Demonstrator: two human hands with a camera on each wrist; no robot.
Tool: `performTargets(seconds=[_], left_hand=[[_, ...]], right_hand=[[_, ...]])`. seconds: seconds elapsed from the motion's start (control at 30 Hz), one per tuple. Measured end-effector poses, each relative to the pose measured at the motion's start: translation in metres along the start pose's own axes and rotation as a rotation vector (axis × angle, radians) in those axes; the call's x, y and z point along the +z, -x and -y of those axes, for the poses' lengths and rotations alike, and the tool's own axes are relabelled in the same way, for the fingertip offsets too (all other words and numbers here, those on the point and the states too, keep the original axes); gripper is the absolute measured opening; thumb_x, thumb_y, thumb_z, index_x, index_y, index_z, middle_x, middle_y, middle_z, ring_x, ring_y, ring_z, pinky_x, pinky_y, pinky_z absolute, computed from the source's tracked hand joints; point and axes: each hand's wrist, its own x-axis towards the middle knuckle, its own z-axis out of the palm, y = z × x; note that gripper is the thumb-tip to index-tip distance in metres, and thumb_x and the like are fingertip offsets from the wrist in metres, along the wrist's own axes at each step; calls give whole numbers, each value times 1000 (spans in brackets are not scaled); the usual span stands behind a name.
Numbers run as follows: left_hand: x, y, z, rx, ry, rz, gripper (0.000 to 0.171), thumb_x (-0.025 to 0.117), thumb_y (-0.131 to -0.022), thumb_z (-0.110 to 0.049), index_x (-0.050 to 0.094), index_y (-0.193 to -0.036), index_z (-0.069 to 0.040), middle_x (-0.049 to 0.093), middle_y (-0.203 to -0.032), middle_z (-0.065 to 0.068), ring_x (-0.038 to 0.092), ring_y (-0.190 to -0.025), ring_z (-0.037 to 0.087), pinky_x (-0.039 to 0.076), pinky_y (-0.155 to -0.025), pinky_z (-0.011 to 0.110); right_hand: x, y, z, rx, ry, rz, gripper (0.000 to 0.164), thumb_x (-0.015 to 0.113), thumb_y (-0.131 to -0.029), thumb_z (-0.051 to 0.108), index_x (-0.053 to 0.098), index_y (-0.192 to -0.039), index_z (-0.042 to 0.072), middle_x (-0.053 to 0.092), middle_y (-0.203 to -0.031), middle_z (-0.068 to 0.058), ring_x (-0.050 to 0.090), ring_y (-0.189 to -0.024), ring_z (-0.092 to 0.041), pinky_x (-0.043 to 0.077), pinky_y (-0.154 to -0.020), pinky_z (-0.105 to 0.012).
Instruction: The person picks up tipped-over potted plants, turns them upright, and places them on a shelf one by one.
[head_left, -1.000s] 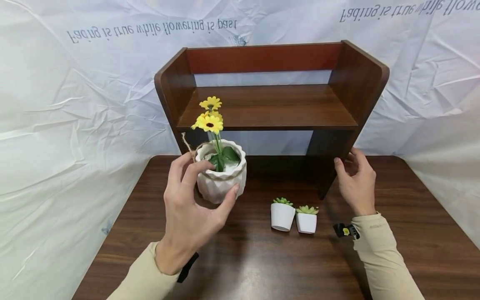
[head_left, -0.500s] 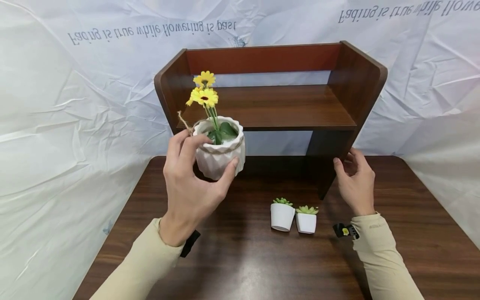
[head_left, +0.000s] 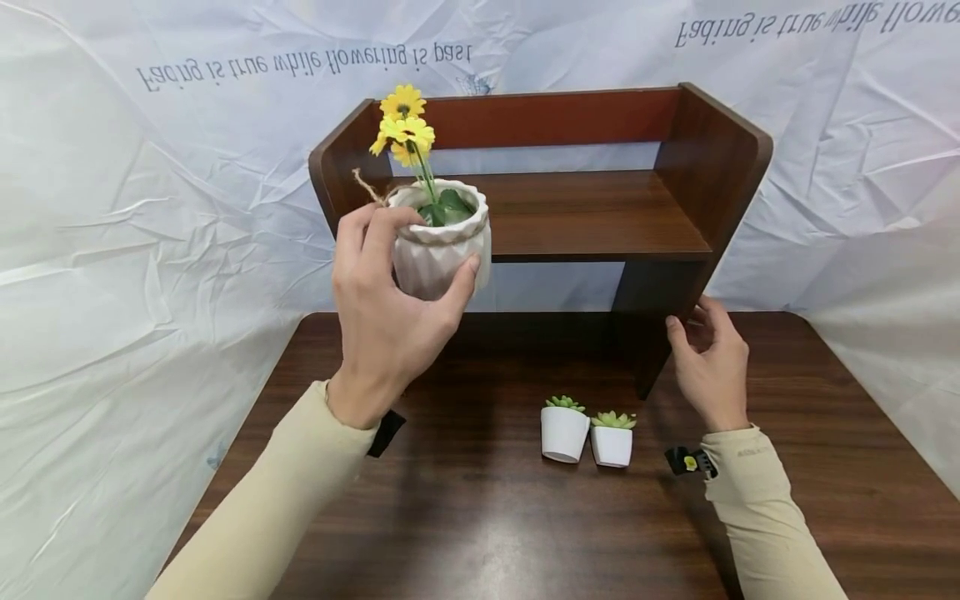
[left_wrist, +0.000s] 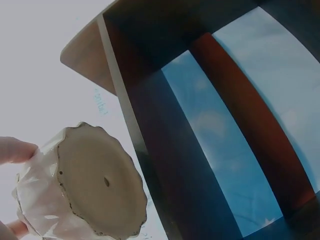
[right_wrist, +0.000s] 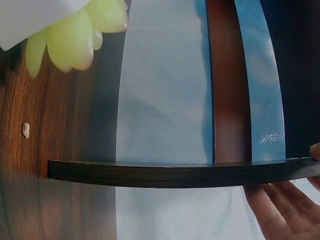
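Because the white flowerpot [head_left: 441, 258] looks rigid, glazed, probably breakable and moderately weighty, rim and side together seem the safest hold; the left hand [head_left: 393, 312] pinches it there, aloft between fingers and thumb, while the right hand [head_left: 712, 367], well apart, grips the shelf unit [head_left: 585, 208].

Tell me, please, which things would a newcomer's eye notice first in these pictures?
Probably the yellow flowers come first, rising from the white pot that the left hand holds up in front of the shelf's left part. Next are two small white pots with green succulents, side by side on the table, while the right hand grips the shelf's right side panel.
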Motion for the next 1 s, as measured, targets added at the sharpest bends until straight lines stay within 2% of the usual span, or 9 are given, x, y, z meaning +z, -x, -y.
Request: performTargets(seconds=[0.27,0.5,0.67,1.0], left_hand=[[16,-16,10,-55,-48,14,50,82,-77,-36,65,-110,-3,61,-120,16,54,-120,24,50,-96,42],[26,-30,19,-159,-76,20,50,82,-77,-37,65,-113,-6,60,-121,15,53,-120,21,49,-95,38],[37,-38,26,-203,-119,29,52,83,-77,-40,65,-115,-10,58,-122,13,53,-120,20,49,-94,37],[54,-52,40,-281,-157,74,51,79,-81,-42,62,-119,-13,53,-124,12,58,-116,25,52,-95,37]], right_hand=[[-3,2,-1,5,1,-6,42,62,-101,23,59,-142,22,68,-130,-15,53,-97,19,43,-78,-1],[0,0,0,-9,-4,2,42,61,-101,24,58,-142,22,67,-130,-15,54,-98,19,43,-77,-2],[2,0,-1,-10,-10,-1,41,62,-101,24,59,-142,21,68,-130,-15,54,-98,18,43,-78,-2],[1,0,-3,-15,-1,-1,42,62,-101,24,58,-143,22,68,-130,-15,53,-99,19,43,-77,-2]])
